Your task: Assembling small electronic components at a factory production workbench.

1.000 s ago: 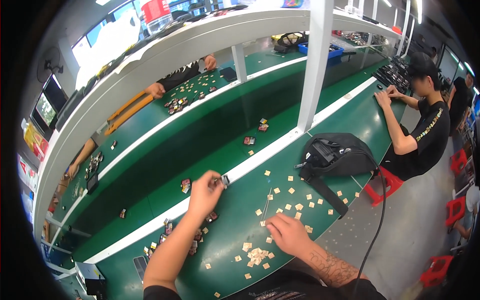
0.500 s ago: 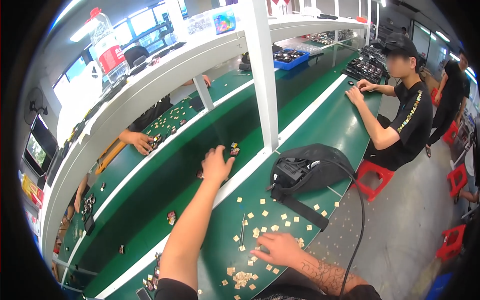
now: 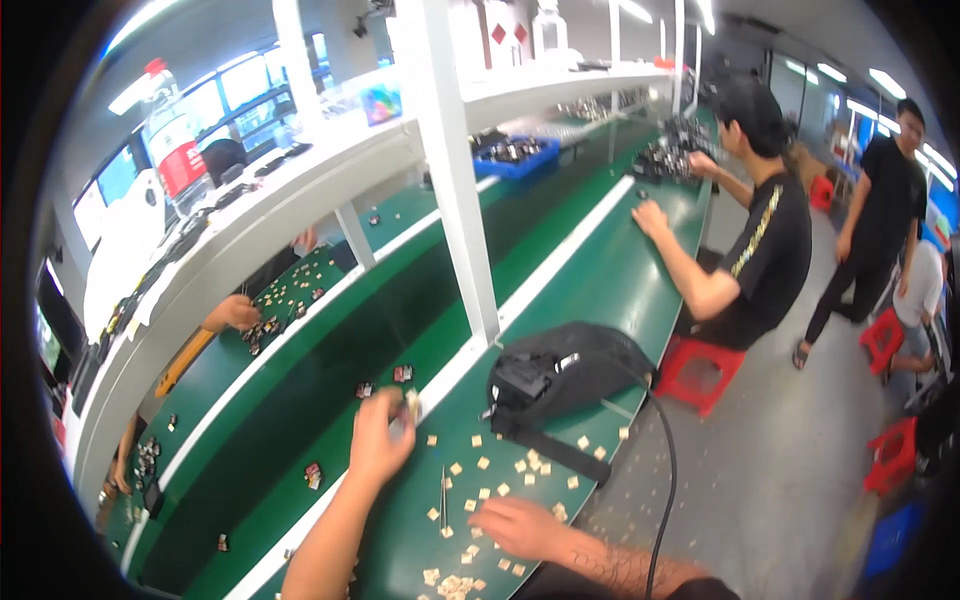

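Observation:
My left hand [image 3: 380, 438] is raised over the white rail at the edge of the belt. Its thumb and fingers are closed on a small part with a pale yellow face [image 3: 413, 402], blurred by motion. My right hand [image 3: 518, 527] rests low on the green worktop, its fingers loosely stretched with nothing seen in them. Around it lie scattered small pale yellow square pieces [image 3: 484, 463], with a heap of them [image 3: 460, 586] closer to me. Metal tweezers [image 3: 444, 500] lie left of the right hand. Two dark small parts, one on the belt [image 3: 364, 390], another beside it [image 3: 403, 373], are beyond the left hand.
A black bag [image 3: 570, 375] with a cable lies on the worktop. A white post [image 3: 455, 190] and shelf [image 3: 260, 195] stand over the belt. A co-worker [image 3: 765, 240] sits at the right; another co-worker's hand [image 3: 232, 312] works across the belt. Red stools [image 3: 700, 375] stand on the floor.
My left hand has drawn back from over the belt towards the rail, now with a small part in its fingers. My right hand stays by the yellow pieces. The whole view has shifted.

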A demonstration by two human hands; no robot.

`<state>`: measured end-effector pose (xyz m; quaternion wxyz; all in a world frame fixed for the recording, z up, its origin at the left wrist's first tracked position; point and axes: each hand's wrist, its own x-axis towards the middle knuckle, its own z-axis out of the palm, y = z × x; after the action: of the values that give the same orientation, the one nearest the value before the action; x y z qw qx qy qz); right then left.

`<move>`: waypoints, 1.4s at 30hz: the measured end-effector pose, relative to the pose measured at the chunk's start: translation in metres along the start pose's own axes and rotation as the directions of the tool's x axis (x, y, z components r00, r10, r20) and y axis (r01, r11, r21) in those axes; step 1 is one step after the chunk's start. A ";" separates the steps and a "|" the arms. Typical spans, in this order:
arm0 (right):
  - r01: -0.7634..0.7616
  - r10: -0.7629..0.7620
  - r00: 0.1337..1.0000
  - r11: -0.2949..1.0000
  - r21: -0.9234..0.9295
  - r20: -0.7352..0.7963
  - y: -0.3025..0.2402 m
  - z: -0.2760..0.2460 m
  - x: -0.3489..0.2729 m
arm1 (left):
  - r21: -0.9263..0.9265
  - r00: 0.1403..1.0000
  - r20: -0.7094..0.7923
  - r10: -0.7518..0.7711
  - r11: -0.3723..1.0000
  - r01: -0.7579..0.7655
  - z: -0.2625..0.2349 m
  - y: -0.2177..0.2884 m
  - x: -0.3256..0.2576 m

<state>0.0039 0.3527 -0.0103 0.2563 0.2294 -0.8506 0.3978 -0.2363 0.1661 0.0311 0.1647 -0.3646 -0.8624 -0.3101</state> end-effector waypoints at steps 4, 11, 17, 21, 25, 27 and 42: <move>-0.121 0.117 0.991 0.991 0.057 0.067 -0.008 -0.002 -0.012 | -0.110 0.982 0.190 0.020 0.994 0.001 -0.061 0.051 -0.115; -0.100 0.093 0.992 0.992 0.080 0.091 -0.031 0.013 0.014 | -0.055 0.970 0.235 -0.059 0.996 0.073 -0.100 0.083 -0.227; -0.084 0.086 0.923 0.996 -0.022 0.375 -0.068 0.033 0.047 | -0.044 0.964 0.246 -0.096 0.993 0.111 -0.107 0.067 -0.230; -0.088 0.149 0.863 0.985 -0.147 0.483 -0.087 0.049 0.058 | -0.088 0.973 0.219 -0.076 0.991 0.098 -0.103 0.061 -0.246; 0.009 0.160 0.771 0.965 -0.262 0.616 -0.099 0.058 0.071 | -0.100 0.976 0.204 -0.076 0.990 0.098 -0.104 0.061 -0.252; 0.066 0.200 0.718 0.934 -0.352 0.667 -0.104 0.061 0.076 | -0.109 0.973 0.217 -0.075 0.989 0.101 -0.103 0.062 -0.252; -0.116 0.214 0.802 0.972 -0.205 0.558 -0.097 0.063 0.054 | -0.230 0.966 0.240 -0.096 0.961 0.152 -0.101 0.065 -0.248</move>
<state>0.0045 0.2368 0.0428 -0.0311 0.2423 -0.9340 0.2607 -0.0141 0.0046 0.0074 -0.0010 -0.3601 -0.8516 -0.3808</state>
